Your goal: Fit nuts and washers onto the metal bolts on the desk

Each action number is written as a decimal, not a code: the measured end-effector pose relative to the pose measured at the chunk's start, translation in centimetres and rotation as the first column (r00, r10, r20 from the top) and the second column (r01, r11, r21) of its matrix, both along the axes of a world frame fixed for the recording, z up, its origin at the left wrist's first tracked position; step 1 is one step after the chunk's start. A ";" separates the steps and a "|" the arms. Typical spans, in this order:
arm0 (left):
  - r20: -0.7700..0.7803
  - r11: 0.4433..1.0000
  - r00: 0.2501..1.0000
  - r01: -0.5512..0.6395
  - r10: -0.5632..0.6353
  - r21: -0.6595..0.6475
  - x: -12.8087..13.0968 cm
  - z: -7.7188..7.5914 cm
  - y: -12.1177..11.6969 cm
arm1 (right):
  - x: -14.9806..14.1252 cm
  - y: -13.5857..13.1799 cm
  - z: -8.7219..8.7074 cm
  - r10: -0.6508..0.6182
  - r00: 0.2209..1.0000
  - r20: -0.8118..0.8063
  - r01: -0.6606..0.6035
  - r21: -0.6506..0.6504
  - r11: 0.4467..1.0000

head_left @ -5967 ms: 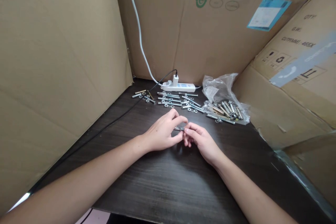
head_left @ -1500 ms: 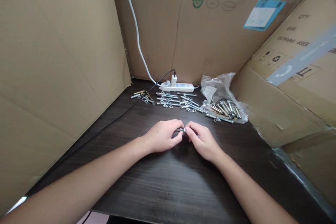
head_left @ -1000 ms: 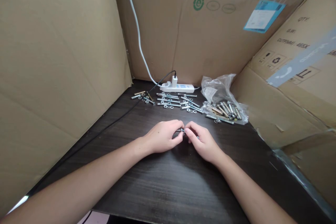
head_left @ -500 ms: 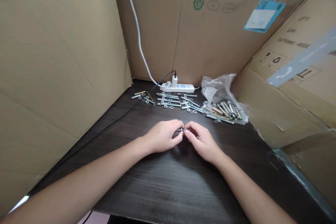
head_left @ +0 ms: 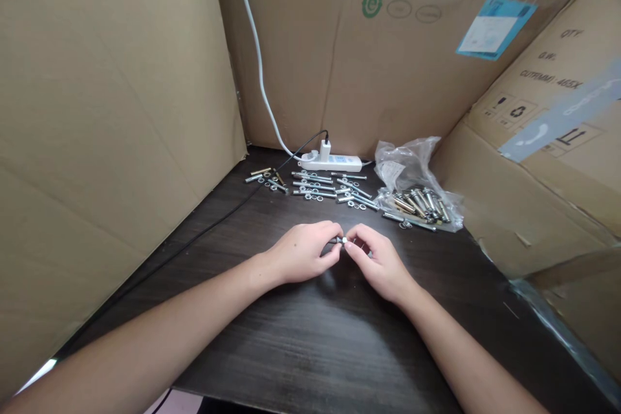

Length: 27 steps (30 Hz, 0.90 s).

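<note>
My left hand (head_left: 303,251) and my right hand (head_left: 379,262) meet over the middle of the dark wooden table (head_left: 301,330). Between their fingertips is a small metal bolt (head_left: 341,240); the left hand pinches one end and the right thumb and forefinger pinch the other end. Most of the bolt is hidden by the fingers. Behind the hands, rows of loose bolts, nuts and washers (head_left: 315,186) lie on the table. A clear plastic bag (head_left: 412,174) with more bolts (head_left: 421,204) spilling from it lies at the back right.
A white power strip (head_left: 330,160) with a plugged-in charger sits at the back, its white cable running up the cardboard. A black cable (head_left: 194,233) crosses the table's left side. Cardboard boxes (head_left: 111,110) wall in the left, back and right (head_left: 543,142).
Both hands stay together on the bolt. The fingers have shifted slightly around it, the right fingers turning at the bolt's end. The view has drifted a little.
</note>
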<state>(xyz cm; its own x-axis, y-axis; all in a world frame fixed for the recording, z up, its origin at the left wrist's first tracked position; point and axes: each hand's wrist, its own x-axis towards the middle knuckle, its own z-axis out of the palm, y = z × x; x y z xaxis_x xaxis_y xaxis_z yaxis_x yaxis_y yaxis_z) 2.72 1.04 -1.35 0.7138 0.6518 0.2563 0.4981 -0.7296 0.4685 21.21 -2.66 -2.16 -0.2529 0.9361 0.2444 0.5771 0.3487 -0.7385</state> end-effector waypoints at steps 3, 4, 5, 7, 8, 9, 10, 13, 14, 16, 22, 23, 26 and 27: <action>-0.004 1.000 1.000 0.009 -0.009 -0.002 0.0 0.0 0.0 | -0.1 0.0 0.0 0.016 1.000 -0.002 -0.016 -0.005 1.000; -0.007 1.000 1.000 0.013 -0.013 -0.003 0.0 0.0 0.0 | -0.1 0.0 -0.1 0.024 1.000 -0.007 -0.024 -0.008 1.000; -0.010 1.000 1.000 0.018 -0.018 -0.003 0.0 0.0 -0.1 | -0.1 0.1 -0.1 0.032 0.999 -0.014 -0.033 -0.013 0.999; -0.015 1.000 1.000 0.027 -0.027 -0.005 0.1 0.0 -0.1 | -0.1 0.2 -0.3 0.047 0.999 -0.025 -0.048 -0.030 0.998; -0.016 0.999 0.999 0.032 -0.032 -0.007 0.1 0.0 -0.2 | -0.1 0.2 -0.4 0.053 0.998 -0.031 -0.054 -0.041 0.998; -0.017 0.999 0.999 0.037 -0.037 -0.010 0.1 0.0 -0.2 | -0.1 0.3 -0.5 0.055 0.998 -0.037 -0.057 -0.048 0.997; -0.018 0.999 0.999 0.039 -0.039 -0.011 0.1 0.0 -0.2 | -0.1 0.3 -0.5 0.051 0.998 -0.043 -0.053 -0.049 0.997; -0.022 1.000 0.999 0.027 -0.027 -0.006 0.1 0.0 -0.3 | 0.0 0.2 -0.3 0.032 0.997 -0.066 -0.034 -0.027 0.999; -0.021 1.000 1.000 0.021 -0.021 -0.004 0.1 0.0 -0.3 | 0.0 0.2 -0.2 0.027 0.997 -0.070 -0.028 -0.019 0.999; -0.020 1.000 1.000 0.016 -0.016 -0.003 0.1 0.0 -0.2 | 0.0 0.1 0.1 0.030 0.997 -0.069 -0.031 -0.015 0.999; -0.027 1.000 0.999 0.022 -0.022 0.002 0.1 -0.1 -0.3 | -0.1 0.2 -0.2 0.060 0.996 -0.063 -0.062 -0.030 0.998; -0.029 1.000 0.999 0.028 -0.028 0.002 0.2 -0.1 -0.3 | -0.1 0.2 -0.4 0.062 0.996 -0.065 -0.065 -0.040 0.997; -0.031 0.999 0.999 0.043 -0.044 -0.007 0.2 0.0 -0.3 | 0.0 0.3 -0.8 0.060 0.995 -0.076 -0.065 -0.074 0.995; -0.030 0.999 0.999 0.043 -0.044 -0.009 0.2 0.0 -0.3 | 0.0 0.3 -0.8 0.054 0.995 -0.079 -0.061 -0.083 0.995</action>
<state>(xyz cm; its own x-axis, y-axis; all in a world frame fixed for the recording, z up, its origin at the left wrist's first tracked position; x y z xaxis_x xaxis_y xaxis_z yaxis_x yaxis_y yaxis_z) 2.93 0.74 -1.37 0.7487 0.6221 0.2289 0.4799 -0.7469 0.4602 21.20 -2.31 -2.97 -0.2907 0.9387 0.1856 0.4983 0.3141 -0.8081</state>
